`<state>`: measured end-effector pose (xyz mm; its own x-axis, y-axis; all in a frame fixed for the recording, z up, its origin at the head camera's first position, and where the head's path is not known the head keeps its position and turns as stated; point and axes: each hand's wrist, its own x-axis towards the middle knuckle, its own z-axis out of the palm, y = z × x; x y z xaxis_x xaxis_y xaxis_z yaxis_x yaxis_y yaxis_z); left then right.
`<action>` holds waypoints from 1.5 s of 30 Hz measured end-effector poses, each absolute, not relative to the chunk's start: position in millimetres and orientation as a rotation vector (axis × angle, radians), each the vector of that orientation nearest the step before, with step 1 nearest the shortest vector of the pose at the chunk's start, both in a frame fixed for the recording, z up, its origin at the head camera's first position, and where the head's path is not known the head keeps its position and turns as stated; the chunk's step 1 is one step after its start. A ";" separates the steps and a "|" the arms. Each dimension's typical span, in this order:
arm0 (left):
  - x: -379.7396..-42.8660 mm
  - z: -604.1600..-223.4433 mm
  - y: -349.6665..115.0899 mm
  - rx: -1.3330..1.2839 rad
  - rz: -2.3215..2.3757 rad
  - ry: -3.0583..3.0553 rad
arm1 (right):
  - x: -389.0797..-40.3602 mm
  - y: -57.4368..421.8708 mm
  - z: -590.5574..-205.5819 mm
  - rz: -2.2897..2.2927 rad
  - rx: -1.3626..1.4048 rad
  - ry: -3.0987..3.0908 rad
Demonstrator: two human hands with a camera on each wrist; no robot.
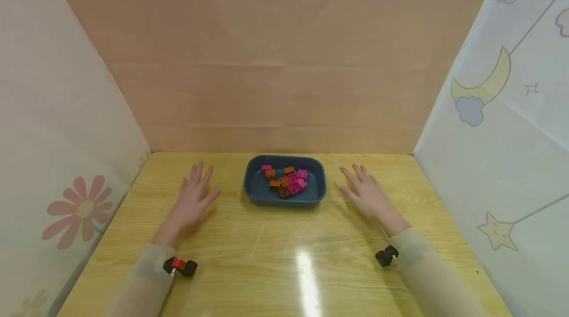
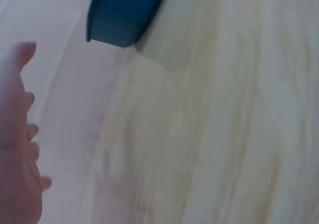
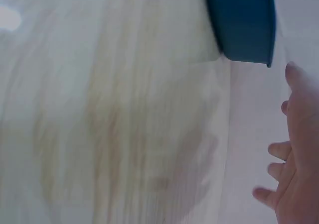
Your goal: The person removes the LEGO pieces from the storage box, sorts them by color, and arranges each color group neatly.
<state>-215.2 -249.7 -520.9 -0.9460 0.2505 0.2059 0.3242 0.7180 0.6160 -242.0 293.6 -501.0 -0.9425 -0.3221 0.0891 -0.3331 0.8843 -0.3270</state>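
Note:
A dark blue tray (image 1: pixel 284 203) lies near the back of the table, between the two hands. Inside it are several toy building bricks, some pink (image 1: pixel 295 187), some orange (image 1: pixel 270 174) and a brown one (image 1: pixel 284 192). To the left of the tray, the left hand (image 1: pixel 192 199) is held with fingers spread and nothing in it. The right hand (image 1: pixel 365 193) is on the other side, its fingers also spread and holding nothing. Both wrist views show the tray's outer wall (image 2: pixel 119 15) apart from the fingers.
The wooden table (image 1: pixel 249 267) ends at a tan back panel (image 1: pixel 284 70). Patterned white side walls (image 1: pixel 498 159) flank it left and right. Each wrist wears a small black device (image 1: pixel 386 256) over a pale sleeve.

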 end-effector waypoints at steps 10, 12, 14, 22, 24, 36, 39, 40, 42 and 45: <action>-223.1 -516.9 -206.2 -0.425 -1.549 -2.431 | -255.7 266.1 -490.5 1.220 0.478 -2.714; -226.6 -516.0 -194.5 -0.409 -1.608 -2.394 | -259.1 253.1 -486.9 1.385 0.452 -2.637; -229.7 -514.9 -183.2 -0.389 -1.682 -2.365 | -262.4 239.9 -483.9 1.534 0.435 -2.575; -237.9 -523.0 -144.9 -0.250 -1.945 -2.279 | -267.8 209.6 -480.0 1.808 0.472 -2.535; -240.2 -527.8 -138.7 -0.239 -1.999 -2.243 | -268.3 203.9 -479.1 1.866 0.487 -2.540; -242.0 -541.0 -128.7 -0.209 -2.036 -2.212 | -271.8 169.9 -480.0 1.816 0.408 -2.720; -241.5 -541.2 -127.9 -0.199 -2.032 -2.203 | -271.8 163.6 -480.7 1.814 0.414 -2.747; -241.6 -541.8 -127.6 -0.195 -2.026 -2.207 | -271.5 162.1 -481.0 1.813 0.413 -2.754; -241.6 -543.2 -126.6 -0.203 -1.997 -2.227 | -270.5 160.0 -481.7 1.803 0.400 -2.760; -241.9 -545.8 -124.7 -0.218 -1.973 -2.252 | -268.8 159.0 -482.4 1.773 0.356 -2.753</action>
